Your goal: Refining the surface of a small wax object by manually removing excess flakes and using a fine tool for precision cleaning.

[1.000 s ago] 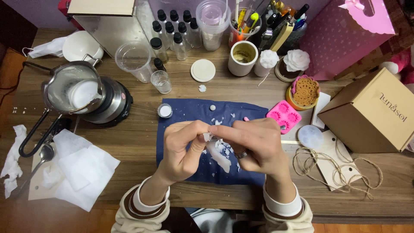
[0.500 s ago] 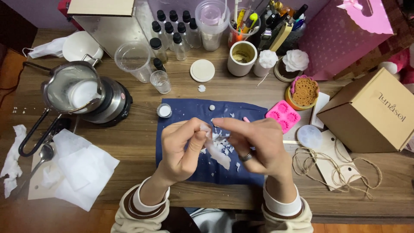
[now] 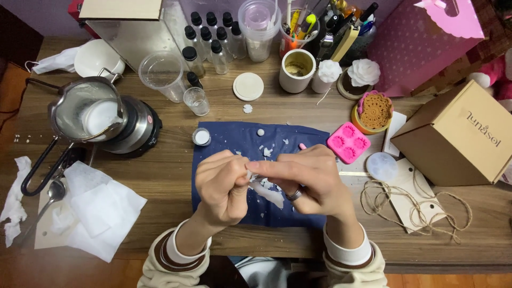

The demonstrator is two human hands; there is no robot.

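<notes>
— What do you see from your end?

— Both hands are together over the dark blue cloth (image 3: 234, 140). I see the left hand (image 3: 223, 186) with fingers curled narrow, pinching a small white wax piece (image 3: 265, 191); the right hand (image 3: 306, 178) meets it fingertip to fingertip, pinched on the same piece (a ring shows on one finger).

— And around them?

— White flakes (image 3: 266, 151) lie scattered on the cloth. A pink mould (image 3: 349, 142) sits just beside the cloth's right edge, a metal pot (image 3: 88, 114) well to the left, a cardboard box (image 3: 458, 141) far right.
</notes>
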